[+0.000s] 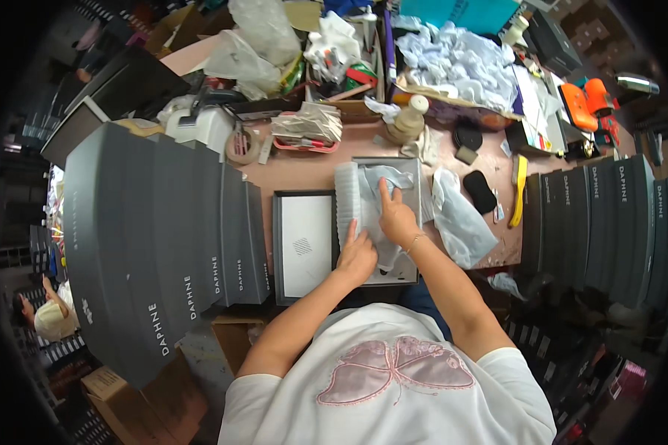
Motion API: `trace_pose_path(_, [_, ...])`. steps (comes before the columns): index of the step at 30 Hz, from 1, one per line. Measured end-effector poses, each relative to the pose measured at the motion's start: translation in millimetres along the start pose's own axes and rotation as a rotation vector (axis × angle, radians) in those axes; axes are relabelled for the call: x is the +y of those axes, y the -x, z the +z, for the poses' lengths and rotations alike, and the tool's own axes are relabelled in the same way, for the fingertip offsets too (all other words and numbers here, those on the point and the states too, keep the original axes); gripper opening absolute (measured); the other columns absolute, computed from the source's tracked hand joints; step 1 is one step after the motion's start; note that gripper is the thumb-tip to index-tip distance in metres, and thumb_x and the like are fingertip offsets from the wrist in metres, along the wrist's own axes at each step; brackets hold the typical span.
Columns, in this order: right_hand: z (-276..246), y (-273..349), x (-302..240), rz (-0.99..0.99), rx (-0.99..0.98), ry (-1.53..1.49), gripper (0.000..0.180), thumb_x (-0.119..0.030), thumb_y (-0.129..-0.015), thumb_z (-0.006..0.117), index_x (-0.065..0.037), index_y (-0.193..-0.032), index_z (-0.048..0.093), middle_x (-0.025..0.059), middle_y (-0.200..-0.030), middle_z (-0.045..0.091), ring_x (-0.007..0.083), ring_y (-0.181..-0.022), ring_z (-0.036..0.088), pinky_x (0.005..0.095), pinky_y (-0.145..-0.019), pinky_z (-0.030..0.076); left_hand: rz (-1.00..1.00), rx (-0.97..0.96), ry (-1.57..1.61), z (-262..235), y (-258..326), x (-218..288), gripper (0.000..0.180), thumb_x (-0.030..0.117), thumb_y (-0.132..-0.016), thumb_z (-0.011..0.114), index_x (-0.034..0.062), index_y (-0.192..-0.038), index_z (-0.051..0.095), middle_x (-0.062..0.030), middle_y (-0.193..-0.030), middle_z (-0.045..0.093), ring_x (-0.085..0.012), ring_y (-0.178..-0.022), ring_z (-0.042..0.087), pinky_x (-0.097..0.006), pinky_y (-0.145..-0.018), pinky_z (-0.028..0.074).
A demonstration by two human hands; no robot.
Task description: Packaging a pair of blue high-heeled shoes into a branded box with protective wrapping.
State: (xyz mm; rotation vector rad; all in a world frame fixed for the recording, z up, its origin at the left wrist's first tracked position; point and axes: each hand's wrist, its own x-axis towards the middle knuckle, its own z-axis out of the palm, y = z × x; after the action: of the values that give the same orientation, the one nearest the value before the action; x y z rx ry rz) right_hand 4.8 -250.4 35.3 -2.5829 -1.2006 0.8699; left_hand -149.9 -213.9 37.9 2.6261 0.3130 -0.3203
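In front of me an open grey shoe box (417, 278) holds a bundle in thin pale wrapping (384, 236), perhaps a plastic bag; what lies inside is hidden. A ribbed, translucent packing sheet (346, 194) stands along the box's left side. My left hand (358, 256) rests at the lower end of this sheet, fingers extended and apart. Over the bundle's upper part lies my right hand (399, 220), its fingers stretched out and touching the wrapping. Left of the box is a dark-rimmed lid (304, 248) with a white inside.
Stacked grey shoe boxes (137, 237) rise at the left, more boxes (601, 222) at the right. Right of the open box lie a pale wrapped bundle (460, 219), a black oval pad (480, 192) and a yellow-handled tool (519, 191). A pump bottle (408, 120) stands behind.
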Motion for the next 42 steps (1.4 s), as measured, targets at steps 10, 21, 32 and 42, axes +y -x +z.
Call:
trace_pose_path(10, [-89.1, 77.0, -16.4, -0.187, 0.333, -0.716, 0.021, -0.017, -0.089, 0.062, 0.0, -0.101, 0.065, 0.0121, -0.08, 0.065, 0.0208, -0.073, 0.062, 0.0338, -0.067, 0.048, -0.098, 0.058, 2.403, -66.1, 13.3, 38.4, 0.067, 0.054, -0.091, 0.054, 0.0075, -0.137, 0.042, -0.0084, -0.124, 0.058, -0.0218, -0.111, 0.058, -0.036, -0.096, 0.046])
trace_pose_path(21, [-91.8, 171.9, -48.2, -0.236, 0.195, -0.653, 0.032, -0.013, -0.088, 0.06, 0.003, -0.116, 0.052, 0.0119, -0.094, 0.064, 0.0157, -0.07, 0.065, 0.0289, -0.054, 0.05, -0.404, 0.631, 2.044, -79.1, 15.9, 6.7, 0.042, 0.009, -0.084, 0.064, -0.0007, -0.122, 0.051, -0.0087, -0.113, 0.06, -0.0209, -0.102, 0.06, -0.034, -0.087, 0.05])
trace_pose_path(32, [-32.5, 139.4, 50.6, -0.074, -0.139, -1.476, 0.031, -0.012, -0.09, 0.054, -0.003, -0.12, 0.054, 0.0058, -0.098, 0.064, 0.0096, -0.07, 0.063, 0.0209, -0.039, 0.043, -0.161, 0.42, 2.285, -96.5, 23.0, -21.9, 0.046, 0.041, -0.096, 0.048, 0.0078, -0.128, 0.051, -0.0038, -0.128, 0.054, -0.0194, -0.122, 0.046, -0.039, -0.105, 0.032])
trace_pose_path(42, [-90.1, 130.6, 31.1, -0.434, 0.146, -1.158, 0.062, -0.01, -0.081, 0.068, -0.003, -0.136, 0.041, 0.0068, -0.125, 0.055, 0.012, -0.112, 0.053, 0.0271, -0.095, 0.043, 0.12, 1.097, 0.484, -168.3, 21.2, -2.6, 0.032, 0.022, -0.099, 0.049, -0.0054, -0.088, 0.063, -0.0141, -0.088, 0.064, -0.0176, -0.086, 0.062, -0.028, -0.074, 0.047])
